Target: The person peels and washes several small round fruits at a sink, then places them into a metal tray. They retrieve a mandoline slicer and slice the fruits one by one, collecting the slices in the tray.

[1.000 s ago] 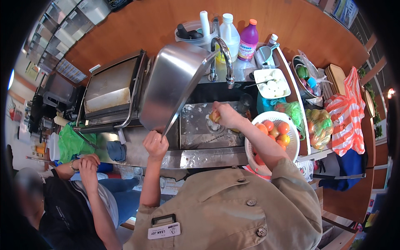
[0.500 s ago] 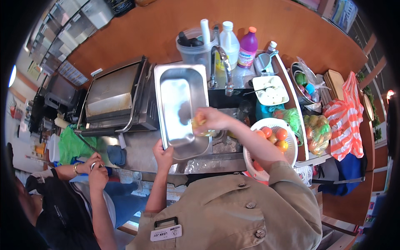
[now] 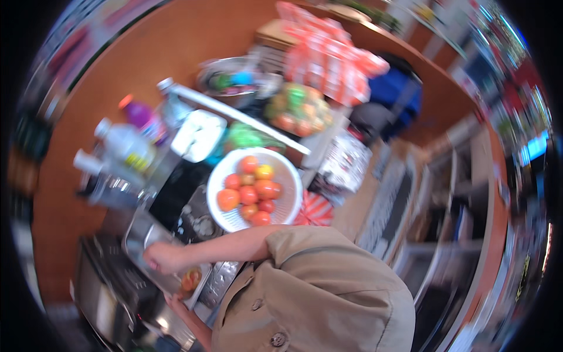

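Chiefly, one rectangular metal pan lies at the lower left, with a single cluster of red and yellowish pieces, too blurred to count, at its end nearer the person. The right hand is directly over the pan, farther along it than the cluster; its fingers are curled under and seen from the back, so whether it has hold of anything cannot be told. The left hand is at the pan's near rim, just beside the cluster; blur and cover prevent telling how far it is closed. Beyond the right forearm stands one round white colander containing about eleven tomatoes, mostly red, with one yellower. Between colander and pan, part of one dark sink shows. Farther out are one white tray of white contents, one green bag, one clear bag of mixed produce, one purple bottle with an orange cap, one whitish jug, and, at the top, one orange-and-white striped bag.
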A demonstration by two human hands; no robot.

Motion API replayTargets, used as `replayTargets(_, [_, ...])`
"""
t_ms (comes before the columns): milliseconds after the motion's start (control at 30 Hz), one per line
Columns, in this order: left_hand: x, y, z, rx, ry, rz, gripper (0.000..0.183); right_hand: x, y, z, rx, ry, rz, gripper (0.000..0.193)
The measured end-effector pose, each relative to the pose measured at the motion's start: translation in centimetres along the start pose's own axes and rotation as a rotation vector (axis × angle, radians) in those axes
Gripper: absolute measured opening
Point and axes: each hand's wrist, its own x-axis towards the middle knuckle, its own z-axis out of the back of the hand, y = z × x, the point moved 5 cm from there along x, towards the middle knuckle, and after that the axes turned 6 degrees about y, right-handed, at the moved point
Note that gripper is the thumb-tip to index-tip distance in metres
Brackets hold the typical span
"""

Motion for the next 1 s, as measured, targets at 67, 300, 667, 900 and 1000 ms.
replayTargets(67, [0.8,0.5,0.9,0.166,-0.017,0.027,0.062,-2.0,2.0,2.0,-0.026,-0.174,0.051,0.013])
replayTargets(300, [9.6,3.8,5.6,0.371,0.16,0.023,0.035,-12.3,3.8,4.1,-0.325,-0.77,0.056,0.018])
replayTargets(667, [8.0,-1.4,4.0,1.462,0.317,-0.476,0.037,-28.7,7.8,-3.3,-0.11,-1.015,-0.273,0.015])
replayTargets(900, [1.4,-3.8,0.0,1.472,0.258,-0.574,0.033,-35.0,8.7,-6.3,-0.119,-1.013,-0.417,0.013])
replayTargets(1000, [-0.1,-4.1,0.5,1.376,0.098,-0.253,0.041,-34.4,8.7,-6.3,-0.111,-0.879,-0.466,0.014])
